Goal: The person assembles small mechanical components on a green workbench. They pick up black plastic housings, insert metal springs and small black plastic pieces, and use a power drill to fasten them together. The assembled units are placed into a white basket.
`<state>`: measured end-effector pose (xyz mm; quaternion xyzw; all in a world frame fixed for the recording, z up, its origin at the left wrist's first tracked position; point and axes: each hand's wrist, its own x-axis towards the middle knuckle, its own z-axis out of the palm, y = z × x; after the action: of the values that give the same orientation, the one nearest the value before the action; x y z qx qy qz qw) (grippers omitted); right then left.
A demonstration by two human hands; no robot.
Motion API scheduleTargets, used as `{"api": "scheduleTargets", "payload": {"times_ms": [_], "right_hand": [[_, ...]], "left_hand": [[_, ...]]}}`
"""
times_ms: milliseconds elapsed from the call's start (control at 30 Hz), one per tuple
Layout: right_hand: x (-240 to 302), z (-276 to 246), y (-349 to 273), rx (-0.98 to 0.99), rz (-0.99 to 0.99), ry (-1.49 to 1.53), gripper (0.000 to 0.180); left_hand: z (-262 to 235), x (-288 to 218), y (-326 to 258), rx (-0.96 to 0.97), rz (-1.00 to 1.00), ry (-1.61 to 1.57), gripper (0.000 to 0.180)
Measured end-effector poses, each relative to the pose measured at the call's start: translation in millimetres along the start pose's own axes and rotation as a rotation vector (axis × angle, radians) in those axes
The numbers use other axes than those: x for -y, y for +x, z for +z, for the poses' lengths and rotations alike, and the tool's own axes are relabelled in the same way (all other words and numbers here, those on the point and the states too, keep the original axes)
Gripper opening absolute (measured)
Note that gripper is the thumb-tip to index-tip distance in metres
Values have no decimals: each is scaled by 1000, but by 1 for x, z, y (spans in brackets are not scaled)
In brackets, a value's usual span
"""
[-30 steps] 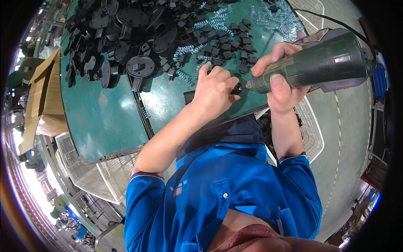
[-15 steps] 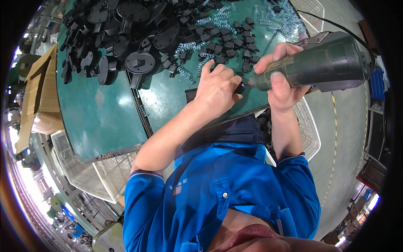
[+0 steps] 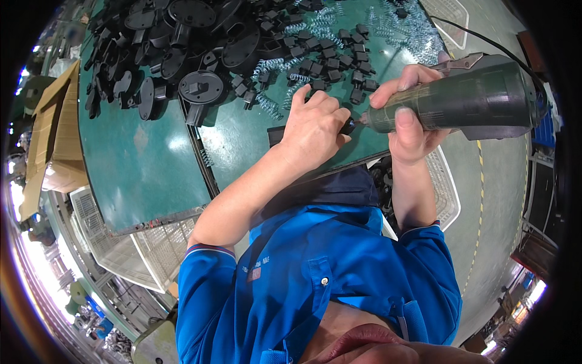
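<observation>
Okay, from my remote end: left hand curls snugly round a black plastic part, mostly hidden, likely bracing it above the teal table; right hand wraps the green electric screwdriver, presumably for bit alignment. Blue shirt lettering: I can't read it.

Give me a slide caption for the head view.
Right hand points a green power tool at a black piece in the left hand, coiled springs scattered on the green table.
</observation>
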<state>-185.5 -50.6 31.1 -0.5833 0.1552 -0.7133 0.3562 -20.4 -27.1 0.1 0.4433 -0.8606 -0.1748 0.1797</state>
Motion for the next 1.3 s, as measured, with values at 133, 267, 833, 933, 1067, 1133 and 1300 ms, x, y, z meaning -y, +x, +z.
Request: {"api": "scheduleTargets", "payload": {"times_ms": [133,267,833,933,1067,1133,1300], "right_hand": [[-2,-1,0,44,3,-108,56],[0,3,-2,246,10,-321,60],[-4,1,-11,279,83,-440,70],[-8,-3,-10,321,47,-420,71],[2,5,9,216,110,-171,64],[18,15,28,101,112,27,54],[39,-14,66,0,460,-536,45]], "left_hand": [[-1,0,0,9,-6,1,37],[0,2,0,8,17,52,34],[2,4,-1,29,14,22,33],[3,6,-2,-9,18,0,34],[7,6,-1,-31,26,12,35],[6,6,-2,-83,54,-3,37],[-1,2,-3,-79,56,-4,40]]}}
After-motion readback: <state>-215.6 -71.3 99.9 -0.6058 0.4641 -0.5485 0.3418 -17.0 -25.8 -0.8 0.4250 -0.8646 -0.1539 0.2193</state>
